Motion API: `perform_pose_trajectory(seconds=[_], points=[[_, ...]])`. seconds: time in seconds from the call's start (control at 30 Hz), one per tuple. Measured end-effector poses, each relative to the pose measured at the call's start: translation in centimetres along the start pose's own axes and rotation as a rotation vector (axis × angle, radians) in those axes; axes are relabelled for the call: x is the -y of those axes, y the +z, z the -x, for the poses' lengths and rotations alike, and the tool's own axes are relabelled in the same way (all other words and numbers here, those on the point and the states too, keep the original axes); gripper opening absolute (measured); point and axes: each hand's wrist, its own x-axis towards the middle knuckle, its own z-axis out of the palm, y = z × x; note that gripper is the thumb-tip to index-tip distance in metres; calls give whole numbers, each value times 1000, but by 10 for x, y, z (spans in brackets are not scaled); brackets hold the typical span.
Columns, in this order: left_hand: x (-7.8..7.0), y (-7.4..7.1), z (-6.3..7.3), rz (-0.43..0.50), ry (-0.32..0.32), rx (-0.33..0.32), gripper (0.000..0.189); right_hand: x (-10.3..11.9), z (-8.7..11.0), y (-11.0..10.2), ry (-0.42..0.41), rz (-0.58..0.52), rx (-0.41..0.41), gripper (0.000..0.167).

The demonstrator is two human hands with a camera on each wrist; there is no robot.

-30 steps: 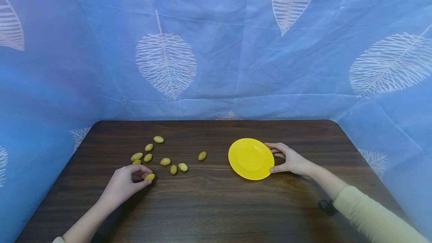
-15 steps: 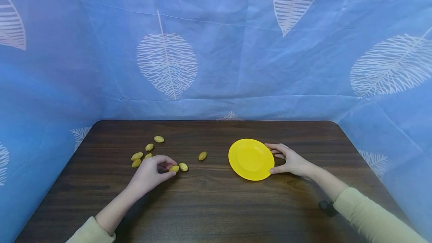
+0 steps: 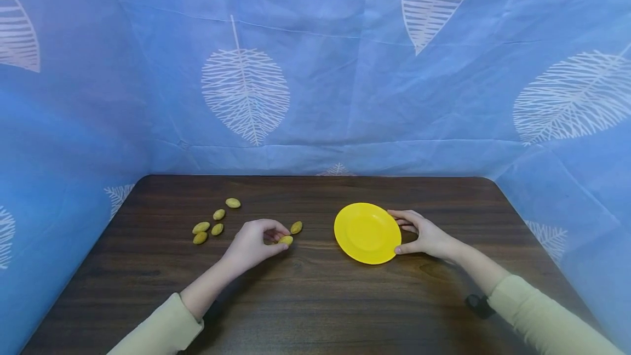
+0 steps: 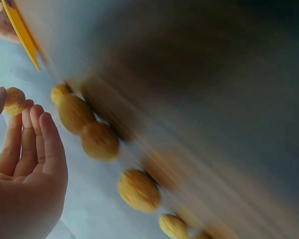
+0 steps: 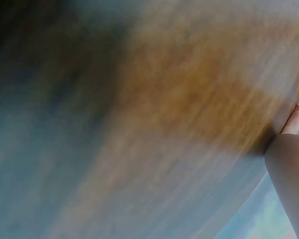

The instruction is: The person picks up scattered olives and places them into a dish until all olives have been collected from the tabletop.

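Between thumb and fingertips, my left hand [image 3: 256,242] pinches a small yellow oval piece [image 3: 285,240], wrinkled like an unshelled nut. The left wrist view shows this held piece [image 4: 14,101] above the tabletop. Just beyond the fingertips lies a similar yellow piece [image 3: 296,227]. A round yellow plate [image 3: 367,233] lies to the right of them. My right hand [image 3: 428,235] holds the plate's right edge, thumb on the near side of the rim and fingers farther back. In the right wrist view the plate is mostly cut off.
Several more yellow pieces [image 3: 201,227] lie loosely at the table's left. The left wrist view shows a row of pieces [image 4: 139,190], some hidden behind the left hand in the head view. A blue leaf-print cloth [image 3: 315,97] hangs around the dark wooden table [image 3: 315,311].
My left hand has moved right across the table with the pinched yellow piece, from the left group toward the plate. The right hand and the plate have stayed in place.
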Motion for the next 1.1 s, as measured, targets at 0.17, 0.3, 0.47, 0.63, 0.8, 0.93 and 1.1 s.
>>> perform_pose_trajectory(seconds=[0.17, 0.3, 0.47, 0.63, 0.8, 0.93, 1.1], points=[[-10, 12, -12, 17, 3, 35, 14, -1, 1, 0, -3, -3, 2, 89], [-18, 21, -24, 39, 20, 60, 14, -2, 1, -1, -1, -7, 4, 89], [-28, 33, -36, 48, 52, 80, 15, -1, 1, -1, -1, -16, 6, 89], [-39, 45, -48, 52, 84, 109, 16, 0, 1, -1, -5, -24, 5, 89], [-50, 57, -57, 62, 112, 139, 18, 0, 0, -1, -9, -13, 0, 89], [-57, 66, -65, 72, 127, 157, 18, 0, 0, -1, -6, -8, 0, 89], [-64, 75, -73, 79, 123, 179, 16, -1, -1, 0, -2, -5, 0, 89]])
